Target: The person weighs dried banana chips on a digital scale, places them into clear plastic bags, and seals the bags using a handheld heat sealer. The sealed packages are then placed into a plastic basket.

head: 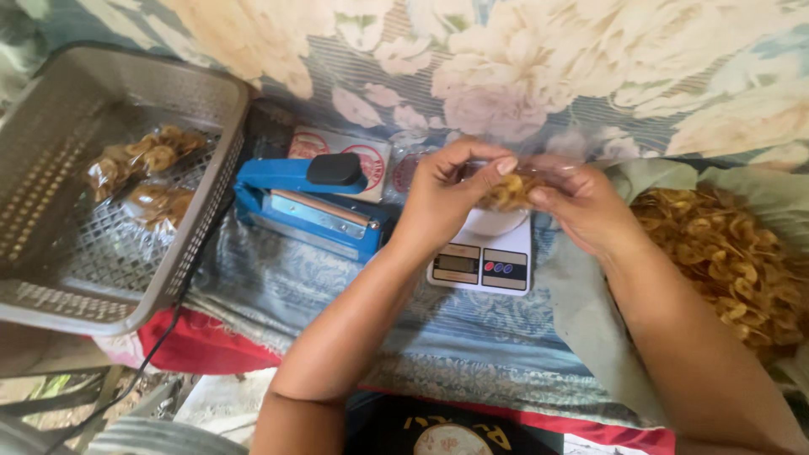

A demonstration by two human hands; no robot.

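Observation:
Both my hands hold a small clear plastic bag of yellow chips [511,190] just above a white digital kitchen scale [486,257]. My left hand [447,194] pinches the bag's top edge with thumb and fingers. My right hand [581,206] grips the bag's right side. A large heap of loose yellow chips [725,253] lies on a pale sheet at my right. A blue heat sealer [308,206] with a black knob sits to the left of the scale.
A grey perforated plastic basket [50,278] at the left holds two filled chip bags [147,173]. A stack of round-printed labels [354,152] lies behind the sealer. A black cable [152,354] runs down past the basket. Floral cloth covers the surface.

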